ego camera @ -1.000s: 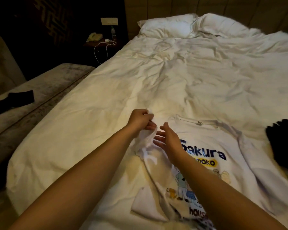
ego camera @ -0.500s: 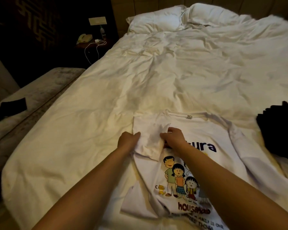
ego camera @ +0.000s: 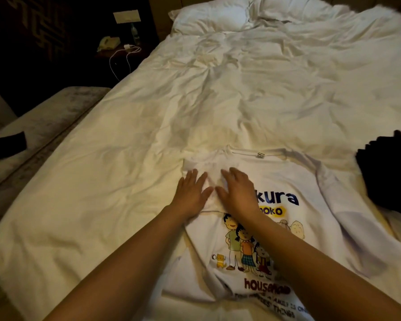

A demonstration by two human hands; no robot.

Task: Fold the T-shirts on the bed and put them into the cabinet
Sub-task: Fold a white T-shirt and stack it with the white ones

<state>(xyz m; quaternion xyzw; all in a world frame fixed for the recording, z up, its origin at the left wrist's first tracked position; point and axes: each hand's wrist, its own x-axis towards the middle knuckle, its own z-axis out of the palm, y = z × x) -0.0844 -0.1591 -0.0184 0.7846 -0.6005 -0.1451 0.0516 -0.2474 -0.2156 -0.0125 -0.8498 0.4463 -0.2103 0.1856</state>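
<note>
A white T-shirt (ego camera: 294,179) with a cartoon family print and blue lettering lies face up on the white bed (ego camera: 148,158), collar toward the pillows. Its left sleeve is folded inward over the chest. My left hand (ego camera: 191,193) and my right hand (ego camera: 237,191) lie side by side on that folded sleeve, fingers straight, pressing it flat. The right sleeve lies spread out to the right. My right forearm covers part of the print. No cabinet is in view.
A dark garment (ego camera: 389,174) lies on the bed at the right edge. Two pillows (ego camera: 213,17) sit at the head. A grey bench (ego camera: 39,121) with a black item (ego camera: 7,144) runs along the left. A nightstand (ego camera: 118,49) holds a phone, bottle and white cable.
Both hands brought the left sleeve inward over the chest, let go of the fabric, and now press it flat with straight fingers.
</note>
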